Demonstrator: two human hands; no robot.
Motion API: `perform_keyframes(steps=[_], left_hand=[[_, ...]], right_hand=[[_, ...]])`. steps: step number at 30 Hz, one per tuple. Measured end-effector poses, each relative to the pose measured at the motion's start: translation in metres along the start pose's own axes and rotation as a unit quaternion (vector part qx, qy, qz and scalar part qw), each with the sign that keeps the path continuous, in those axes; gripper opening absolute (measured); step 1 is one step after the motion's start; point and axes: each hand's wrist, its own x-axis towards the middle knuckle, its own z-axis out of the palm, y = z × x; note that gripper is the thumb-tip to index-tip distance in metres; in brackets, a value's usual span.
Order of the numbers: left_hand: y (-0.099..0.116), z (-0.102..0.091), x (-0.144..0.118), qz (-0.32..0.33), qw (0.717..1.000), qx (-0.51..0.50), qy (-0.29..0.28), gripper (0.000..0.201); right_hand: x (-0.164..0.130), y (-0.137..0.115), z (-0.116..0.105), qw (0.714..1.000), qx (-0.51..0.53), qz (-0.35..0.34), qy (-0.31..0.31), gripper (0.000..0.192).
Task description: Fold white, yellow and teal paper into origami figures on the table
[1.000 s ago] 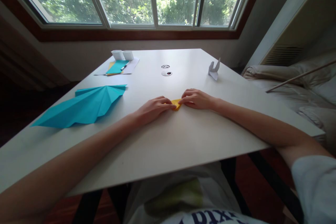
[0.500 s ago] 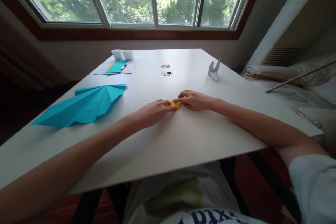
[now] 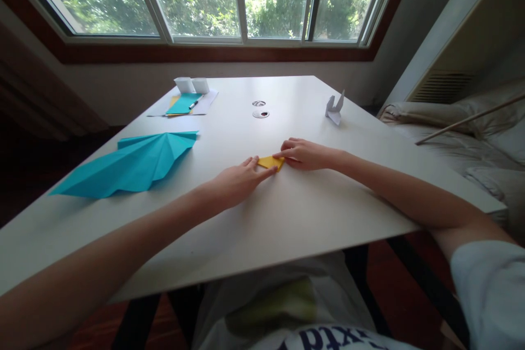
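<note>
A small piece of folded yellow paper (image 3: 269, 162) lies on the white table between my hands. My left hand (image 3: 235, 181) holds it from the left, with fingertips at its left corner and the thumb stretched along its near edge. From the other side, my right hand (image 3: 302, 154) grips the right end. Its index finger lies over the paper while the other fingers curl in. The paper's right tip is hidden under these fingers.
A large creased blue sheet (image 3: 135, 167) lies to the left. Further back are coloured sheets (image 3: 180, 104) with a pen (image 3: 196, 102) and two white paper boxes (image 3: 192, 85). A white folded paper figure (image 3: 334, 109) stands at right. Two round table inserts (image 3: 260, 114) sit mid-table.
My left fingers have drawn back left and spread, so more of the yellow paper shows. My right hand has shifted very slightly and stays on the paper's right end.
</note>
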Motion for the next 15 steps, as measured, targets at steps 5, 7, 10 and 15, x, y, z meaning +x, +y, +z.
perform_keyframes(steps=[5, 7, 10, 15], left_hand=[[0.005, -0.004, -0.002, -0.041, 0.999, 0.022, -0.012, 0.057], [0.007, -0.006, -0.002, -0.050, 0.998, 0.033, -0.020, 0.058], [0.008, -0.007, -0.003, -0.063, 0.997, 0.028, -0.034, 0.058], [0.006, -0.005, -0.003, -0.052, 0.998, 0.028, -0.015, 0.056]], right_hand=[[-0.004, 0.012, -0.007, 0.998, 0.067, 0.007, -0.002, 0.027], [-0.007, 0.018, -0.010, 0.996, 0.093, 0.015, -0.010, 0.027], [-0.009, 0.025, -0.014, 0.992, 0.120, 0.031, -0.026, 0.026], [-0.011, 0.030, -0.017, 0.987, 0.148, 0.047, -0.034, 0.026]])
